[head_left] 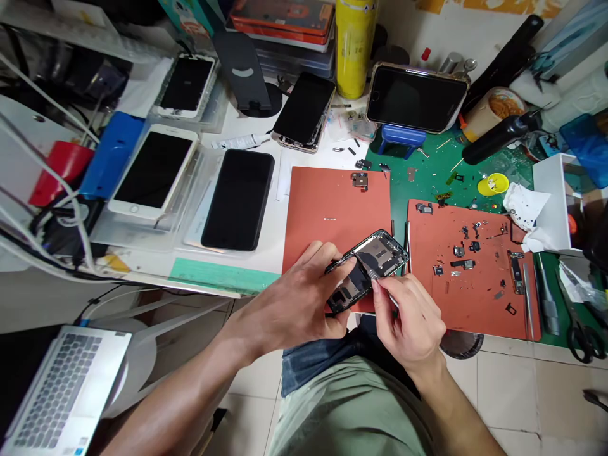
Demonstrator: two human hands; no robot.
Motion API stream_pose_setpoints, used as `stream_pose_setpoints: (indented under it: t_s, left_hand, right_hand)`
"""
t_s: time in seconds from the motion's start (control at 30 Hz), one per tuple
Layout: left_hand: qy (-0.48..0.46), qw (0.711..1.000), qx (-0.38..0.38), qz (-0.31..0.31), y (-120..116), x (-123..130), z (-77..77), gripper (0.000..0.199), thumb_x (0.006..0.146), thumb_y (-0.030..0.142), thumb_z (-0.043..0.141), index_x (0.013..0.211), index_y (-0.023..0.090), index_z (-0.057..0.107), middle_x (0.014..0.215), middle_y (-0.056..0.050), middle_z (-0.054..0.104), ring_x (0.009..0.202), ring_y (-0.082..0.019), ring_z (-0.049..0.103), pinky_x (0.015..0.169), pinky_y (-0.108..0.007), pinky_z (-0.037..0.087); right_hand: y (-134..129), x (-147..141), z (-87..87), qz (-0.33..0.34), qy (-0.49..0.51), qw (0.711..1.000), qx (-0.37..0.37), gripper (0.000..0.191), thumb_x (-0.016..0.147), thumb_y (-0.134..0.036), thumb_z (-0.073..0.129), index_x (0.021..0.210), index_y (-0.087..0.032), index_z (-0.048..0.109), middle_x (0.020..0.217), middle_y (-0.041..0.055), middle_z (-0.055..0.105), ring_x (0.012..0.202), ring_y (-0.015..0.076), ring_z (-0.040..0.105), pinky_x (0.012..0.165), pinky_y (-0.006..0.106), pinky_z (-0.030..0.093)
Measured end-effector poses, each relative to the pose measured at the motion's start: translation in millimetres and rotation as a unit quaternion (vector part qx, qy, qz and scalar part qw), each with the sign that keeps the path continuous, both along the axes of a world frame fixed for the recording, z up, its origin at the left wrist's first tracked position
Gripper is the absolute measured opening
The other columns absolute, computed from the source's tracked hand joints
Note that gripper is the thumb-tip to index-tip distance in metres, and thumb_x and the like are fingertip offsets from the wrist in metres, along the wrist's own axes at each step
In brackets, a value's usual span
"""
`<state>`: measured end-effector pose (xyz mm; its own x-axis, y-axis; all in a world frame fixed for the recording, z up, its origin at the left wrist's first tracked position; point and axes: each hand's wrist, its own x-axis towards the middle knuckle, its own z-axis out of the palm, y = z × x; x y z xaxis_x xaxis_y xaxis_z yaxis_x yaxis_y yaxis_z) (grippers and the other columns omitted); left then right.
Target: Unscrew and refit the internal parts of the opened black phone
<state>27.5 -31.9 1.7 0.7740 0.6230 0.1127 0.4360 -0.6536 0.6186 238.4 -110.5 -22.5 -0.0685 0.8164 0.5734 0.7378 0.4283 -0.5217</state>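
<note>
The left hand (308, 294) clamps an opened phone housing (382, 250) across its width; the right hand (411, 320) pinches a slim piece (373, 273), too small to identify, over the housing's open side. Beneath and beyond the grip lies a terracotta mat (313, 196). Right of the grip, a second mat (422, 297) carries scattered phone parts (463, 264); leftward and farther off lies a black phone (237, 199).

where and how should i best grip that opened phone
Probably by its long edges, coming from the left, where the left hand is. The opened phone is slim, with bare inner parts facing up, so the rim looks safer to press than the middle, and the right hand takes up the right side.
</note>
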Motion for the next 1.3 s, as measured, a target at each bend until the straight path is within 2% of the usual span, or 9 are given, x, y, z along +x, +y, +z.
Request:
stream_pose_setpoints:
  t_s: [0.2,0.37,0.5,0.67,0.97,1.3]
  left_hand:
    - [0.036,0.999,-0.014,0.017,-5.9,1.1,4.0,0.065,0.087,0.017,0.073,0.149,0.018,0.054,0.121,-0.012,0.059,0.107,-0.030,0.060,0.091,-0.048,0.060]
    - [0.094,0.995,0.034,0.028,-11.8,4.5,10.5,0.067,0.087,0.013,0.070,0.151,0.013,0.052,0.124,-0.015,0.062,0.101,-0.030,0.057,0.088,-0.048,0.060]
    - [0.132,0.989,0.062,0.016,-12.4,9.1,14.1,0.069,0.090,0.016,0.067,0.156,0.012,0.047,0.123,-0.016,0.061,0.102,-0.032,0.056,0.093,-0.054,0.060]
    - [0.153,0.984,0.090,0.002,-10.3,13.2,17.1,0.065,0.089,0.017,0.066,0.151,0.008,0.050,0.125,-0.019,0.059,0.107,-0.036,0.056,0.096,-0.060,0.060]
    - [0.179,0.982,0.063,-0.005,-3.9,14.3,26.0,0.066,0.083,0.015,0.070,0.147,0.010,0.055,0.123,-0.017,0.063,0.105,-0.036,0.059,0.091,-0.056,0.062]
    - [0.183,0.981,0.056,-0.010,-1.0,13.7,26.1,0.072,0.083,0.019,0.076,0.151,0.013,0.051,0.131,-0.018,0.063,0.111,-0.037,0.064,0.096,-0.055,0.063]
  right_hand:
    - [-5.3,2.8,3.6,-0.033,0.004,0.999,0.000,0.028,0.099,0.002,0.070,0.121,-0.014,0.066,0.088,0.0070,0.072,0.075,0.0182,0.064,0.069,0.034,0.056]
    - [-5.8,12.9,3.5,-0.102,0.019,0.995,0.007,0.023,0.100,-0.003,0.072,0.117,-0.018,0.067,0.090,0.0036,0.073,0.075,0.0159,0.066,0.069,0.029,0.058]
    - [-0.9,15.0,0.2,-0.105,0.003,0.994,0.007,0.018,0.102,-0.007,0.071,0.116,-0.019,0.067,0.089,0.0034,0.074,0.075,0.0167,0.068,0.071,0.030,0.059]
    - [2.6,13.4,-1.5,-0.108,0.004,0.994,0.004,0.017,0.103,-0.008,0.069,0.116,-0.019,0.066,0.088,0.0033,0.074,0.073,0.0169,0.068,0.069,0.030,0.059]
    - [2.4,13.9,-1.5,-0.100,0.003,0.995,0.009,0.019,0.103,-0.007,0.069,0.117,-0.019,0.066,0.087,0.0038,0.073,0.073,0.0173,0.066,0.069,0.031,0.058]
    - [1.9,14.4,-3.4,-0.098,0.009,0.995,0.007,0.022,0.102,-0.007,0.069,0.119,-0.020,0.065,0.088,0.0036,0.074,0.072,0.0179,0.067,0.069,0.032,0.058]
